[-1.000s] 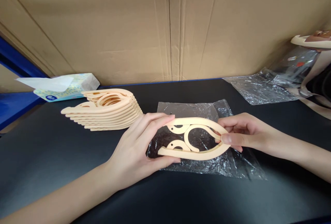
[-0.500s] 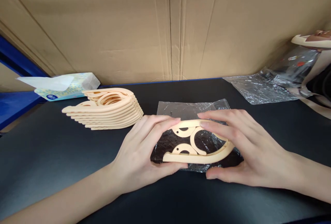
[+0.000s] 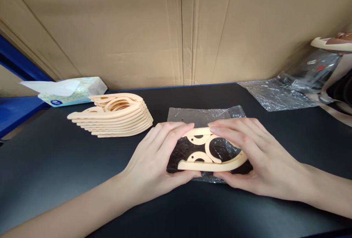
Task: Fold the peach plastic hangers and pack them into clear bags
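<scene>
Near the table's middle, the left hand point(image 3: 154, 164) and right hand point(image 3: 253, 157) both grip the folded cream plastic hanger point(image 3: 211, 153) over a clear plastic bag point(image 3: 203, 115).

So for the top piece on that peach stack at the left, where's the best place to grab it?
Probably at the rounded, looped end of the top piece, coming from above and the right. The stack of peach pieces lies flat and fanned, its broad curved ends face the hands, and the thin pointed tips run left.
</scene>
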A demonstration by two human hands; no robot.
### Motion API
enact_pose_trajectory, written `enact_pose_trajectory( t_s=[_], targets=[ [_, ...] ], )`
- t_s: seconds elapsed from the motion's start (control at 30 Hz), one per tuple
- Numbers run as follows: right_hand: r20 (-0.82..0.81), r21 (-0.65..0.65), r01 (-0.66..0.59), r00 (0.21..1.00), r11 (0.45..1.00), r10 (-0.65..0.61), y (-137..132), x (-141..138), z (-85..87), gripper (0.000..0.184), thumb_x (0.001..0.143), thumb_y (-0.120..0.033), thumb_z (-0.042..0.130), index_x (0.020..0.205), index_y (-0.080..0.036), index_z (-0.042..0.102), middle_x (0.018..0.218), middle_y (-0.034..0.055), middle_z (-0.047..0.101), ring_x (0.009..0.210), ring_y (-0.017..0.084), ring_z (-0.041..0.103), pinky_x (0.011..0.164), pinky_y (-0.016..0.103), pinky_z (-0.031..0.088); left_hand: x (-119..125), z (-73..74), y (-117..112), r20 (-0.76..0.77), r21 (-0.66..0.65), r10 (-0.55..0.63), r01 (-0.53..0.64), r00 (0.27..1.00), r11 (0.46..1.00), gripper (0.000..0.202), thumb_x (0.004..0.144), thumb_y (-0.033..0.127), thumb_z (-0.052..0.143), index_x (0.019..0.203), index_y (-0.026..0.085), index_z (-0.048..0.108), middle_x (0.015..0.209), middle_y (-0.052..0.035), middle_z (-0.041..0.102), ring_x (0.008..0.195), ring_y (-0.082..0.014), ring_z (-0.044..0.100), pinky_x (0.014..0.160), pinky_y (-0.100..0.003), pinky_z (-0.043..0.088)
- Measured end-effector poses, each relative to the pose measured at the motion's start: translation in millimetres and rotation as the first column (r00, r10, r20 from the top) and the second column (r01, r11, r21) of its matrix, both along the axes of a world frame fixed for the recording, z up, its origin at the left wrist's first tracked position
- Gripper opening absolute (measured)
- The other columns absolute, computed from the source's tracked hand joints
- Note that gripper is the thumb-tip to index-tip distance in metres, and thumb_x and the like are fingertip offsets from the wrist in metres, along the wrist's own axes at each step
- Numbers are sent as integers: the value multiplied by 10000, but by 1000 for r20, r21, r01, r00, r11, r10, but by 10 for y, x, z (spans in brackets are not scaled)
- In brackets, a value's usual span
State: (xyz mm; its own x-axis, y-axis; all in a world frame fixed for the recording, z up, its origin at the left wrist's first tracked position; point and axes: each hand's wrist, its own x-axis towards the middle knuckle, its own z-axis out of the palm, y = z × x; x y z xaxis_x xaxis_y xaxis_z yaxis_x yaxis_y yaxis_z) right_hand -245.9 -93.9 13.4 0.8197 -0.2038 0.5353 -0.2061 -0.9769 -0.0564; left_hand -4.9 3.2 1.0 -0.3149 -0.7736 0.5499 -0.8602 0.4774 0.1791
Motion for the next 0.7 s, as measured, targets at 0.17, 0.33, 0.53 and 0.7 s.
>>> enact_pose_trajectory(
  t_s=[0.17,0.33,0.53,0.7],
  targets=[
    [9,40,89,996,995,-90,-243,-123,75,671,854,-363,666,1434,-217,362,1314,133,603,1162,329,583,961,481,451,81,22,13,-18,92,38,-36,999,995,698,968,549,563,1489,159,311,1450,-135,472,1330,-242,475,1139,-324,383],
    [-58,146,259,966,955,-253,-715,-430,225,726,813,-476,678,1433,-256,370,1299,110,593,1161,340,572,1010,518,432,167,24,14,-76,199,71,-55,995,978,451,1049,285,423,1488,257,327,1500,-51,464,1390,-199,443,1176,-325,363],
    [-244,156,422,893,893,-379,-1030,-752,348,575,750,-573,665,1239,-326,490,1184,78,611,1028,336,592,842,503,490,203,-44,-12,-54,284,56,-38,997,958,508,1018,141,342,1505,283,322,1584,-3,383,1508,-180,286,1251,-361,288],
    [-398,157,461,839,873,-371,-1095,-881,335,511,705,-566,689,1142,-353,532,1106,69,644,988,346,589,815,523,487,184,-58,-3,-22,326,67,-56,998,944,563,961,93,347,1502,251,334,1607,-17,355,1533,-195,230,1264,-417,262]
  ],
)
